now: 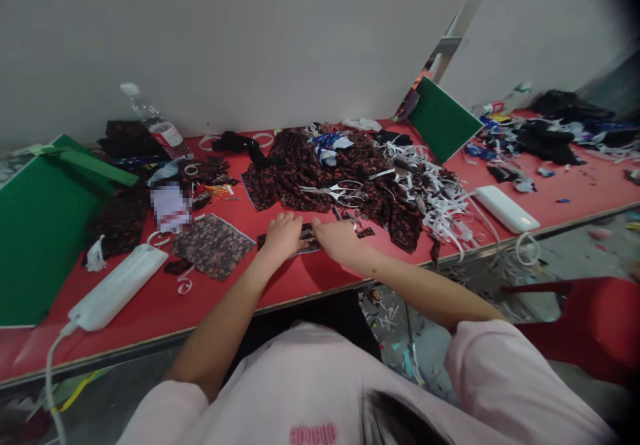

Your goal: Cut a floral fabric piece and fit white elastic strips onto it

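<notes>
Both hands are meeting over a small dark scrap of patterned fabric (306, 238) that is lying flat on the red table (310, 278), close to its near edge. The left hand (283, 234) is lying knuckles up on the scrap's left end with its fingers curled down onto the cloth, and the right hand (339, 238) is doing the same on the right end; whether the fingertips are pinching the scrap or only pressing it down cannot be told, since they are hidden under the hands. The two hands are sitting just beside each other, with a sliver of the scrap showing between them.

Just beyond the hands, a pair of scissors (340, 192) is resting on a heap of dark floral cloth (320, 168), and a tangle of white strips (435, 188) is spilling to the right of that heap. To the left of the left hand, a flat square of patterned fabric (213, 245) is lying on the table, with a white power strip (117, 286) farther left (its cord is trailing off the near edge). A second white block (506, 209) is lying to the right, near the table's edge. A clear plastic bottle (153, 120) is leaning near the white partition (240, 45) at the back, and green boards (35, 245) are standing at the table's left side, with another green board (443, 119) at the back right. A red chair (595, 328) is showing at the lower right.
</notes>
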Tool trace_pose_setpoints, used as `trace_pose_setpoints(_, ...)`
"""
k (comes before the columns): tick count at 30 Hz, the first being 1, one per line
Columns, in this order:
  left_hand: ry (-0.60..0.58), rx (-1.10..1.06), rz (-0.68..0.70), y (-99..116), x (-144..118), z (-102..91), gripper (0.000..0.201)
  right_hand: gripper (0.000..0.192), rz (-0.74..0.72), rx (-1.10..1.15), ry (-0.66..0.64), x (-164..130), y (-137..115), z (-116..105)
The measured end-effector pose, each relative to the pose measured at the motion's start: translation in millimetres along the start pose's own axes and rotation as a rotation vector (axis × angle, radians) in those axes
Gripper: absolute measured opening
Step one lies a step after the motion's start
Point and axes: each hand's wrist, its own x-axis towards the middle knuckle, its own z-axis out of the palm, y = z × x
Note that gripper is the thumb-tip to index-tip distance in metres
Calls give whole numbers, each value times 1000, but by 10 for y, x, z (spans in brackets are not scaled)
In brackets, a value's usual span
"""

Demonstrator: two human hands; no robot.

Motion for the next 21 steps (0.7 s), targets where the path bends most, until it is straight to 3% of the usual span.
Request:
trace_pose_setpoints(4, -77, -99, 10, -46, 132, -23, 48, 22, 11, 15, -1, -8, 74, 9)
trace_pose_setpoints(13, -432, -578, 8, -132, 276, -199, 21, 21, 7, 52, 32, -41, 191, -82)
trace_pose_setpoints(21, -480, -934, -95, -22, 212, -278, 20, 25, 2, 75, 102, -104, 264, -238)
